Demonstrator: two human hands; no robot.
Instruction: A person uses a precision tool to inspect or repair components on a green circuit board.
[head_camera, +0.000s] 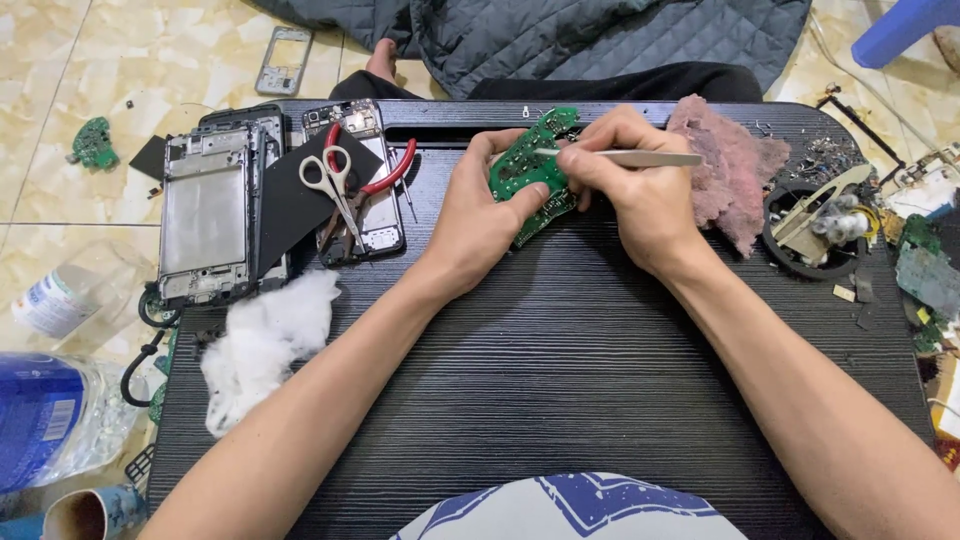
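The green circuit board (530, 170) is held tilted above the desk (560, 340), near the middle of its far edge. The left hand (480, 215) grips the board from the left side, fingers clenched around its edge, thumb on the upper face. The right hand (635, 195) is closed around a pair of metal tweezers (640, 158), which lie almost level, handle end pointing right; the tips appear to meet the board's upper face, though the fingers hide the exact contact.

Just beside the right hand, toward the far right corner, lies a pinkish wad of fibre (730, 170). Further right sits a black ring-shaped part with a beige piece across it (820, 225).

At the far left corner a stripped phone frame (205, 215) lies flat, with white-handled scissors (335, 185) and red-handled pliers (375, 190) resting on a second opened phone beside it. A tuft of white cotton (265, 345) lies at the left edge, well apart from both hands.
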